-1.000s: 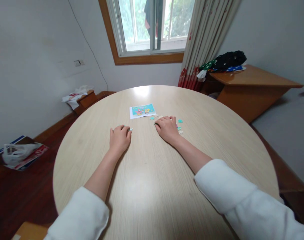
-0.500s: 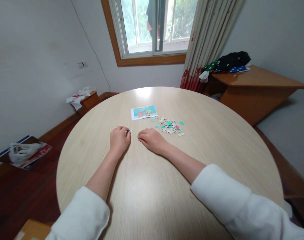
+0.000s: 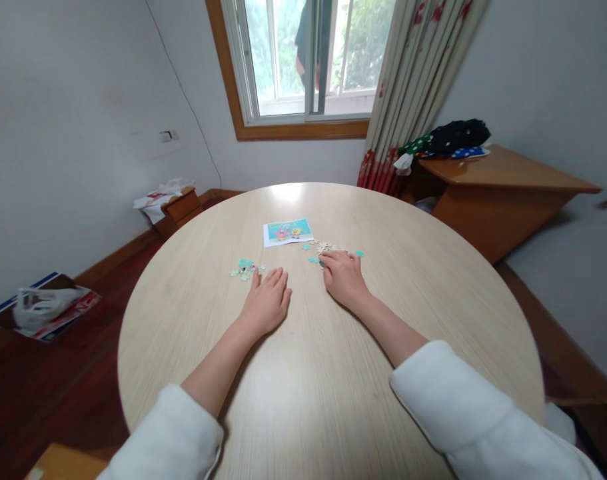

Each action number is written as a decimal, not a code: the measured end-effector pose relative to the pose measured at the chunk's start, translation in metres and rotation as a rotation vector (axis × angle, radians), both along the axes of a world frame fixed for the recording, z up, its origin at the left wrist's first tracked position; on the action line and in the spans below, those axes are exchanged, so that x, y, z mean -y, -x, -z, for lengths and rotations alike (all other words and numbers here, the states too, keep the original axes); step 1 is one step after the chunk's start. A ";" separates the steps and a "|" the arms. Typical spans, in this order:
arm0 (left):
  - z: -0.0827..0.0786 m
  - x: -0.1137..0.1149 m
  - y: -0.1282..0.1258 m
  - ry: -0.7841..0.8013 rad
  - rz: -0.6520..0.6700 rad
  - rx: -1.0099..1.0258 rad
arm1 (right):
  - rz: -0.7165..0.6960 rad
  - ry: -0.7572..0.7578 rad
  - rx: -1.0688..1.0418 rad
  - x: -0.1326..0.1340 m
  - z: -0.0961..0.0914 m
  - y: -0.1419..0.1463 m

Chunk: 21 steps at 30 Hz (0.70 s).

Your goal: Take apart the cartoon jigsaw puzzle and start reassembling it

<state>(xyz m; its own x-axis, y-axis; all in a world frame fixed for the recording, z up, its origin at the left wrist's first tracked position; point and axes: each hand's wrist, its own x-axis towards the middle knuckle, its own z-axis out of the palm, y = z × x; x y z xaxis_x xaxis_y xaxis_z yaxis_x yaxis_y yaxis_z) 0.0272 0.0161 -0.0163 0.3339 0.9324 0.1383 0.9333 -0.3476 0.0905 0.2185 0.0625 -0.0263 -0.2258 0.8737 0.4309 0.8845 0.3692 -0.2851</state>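
Note:
On a round pale wood table (image 3: 333,400) lies a small colourful picture card (image 3: 287,232). My left hand (image 3: 267,305) rests flat on the table, fingers stretched out, just right of a small cluster of teal puzzle pieces (image 3: 245,269). My right hand (image 3: 344,279) lies palm down over a larger scatter of puzzle pieces (image 3: 328,249), its fingers bent onto them and covering most of them. Whether it holds a piece is hidden.
A wooden desk (image 3: 503,180) with dark and dotted cloth (image 3: 448,137) stands at the right, beside a curtain (image 3: 408,93). A window (image 3: 308,53) is behind the table. A small wooden box with papers (image 3: 170,200) and a plastic bag (image 3: 36,307) lie on the floor at left.
My left hand opened and let go of the small teal pieces, which now lie to its left. My right hand moved back to the right, onto the larger scatter.

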 end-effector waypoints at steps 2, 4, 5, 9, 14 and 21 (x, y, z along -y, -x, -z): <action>0.001 -0.001 0.001 0.006 -0.081 -0.043 | 0.016 0.001 0.064 0.004 0.000 0.005; 0.001 -0.004 0.004 -0.011 -0.165 -0.056 | 0.032 0.002 0.120 0.006 0.000 0.010; 0.001 -0.005 0.005 -0.026 -0.194 -0.054 | 0.039 0.005 0.137 0.007 0.000 0.012; -0.001 -0.006 0.001 -0.092 -0.148 -0.004 | -0.038 0.039 0.155 0.010 -0.001 0.020; 0.002 -0.004 -0.018 0.001 0.081 0.083 | -0.169 0.016 0.122 0.005 -0.002 0.029; 0.004 -0.005 -0.016 -0.028 -0.157 0.013 | -0.025 0.063 0.083 -0.015 -0.001 0.038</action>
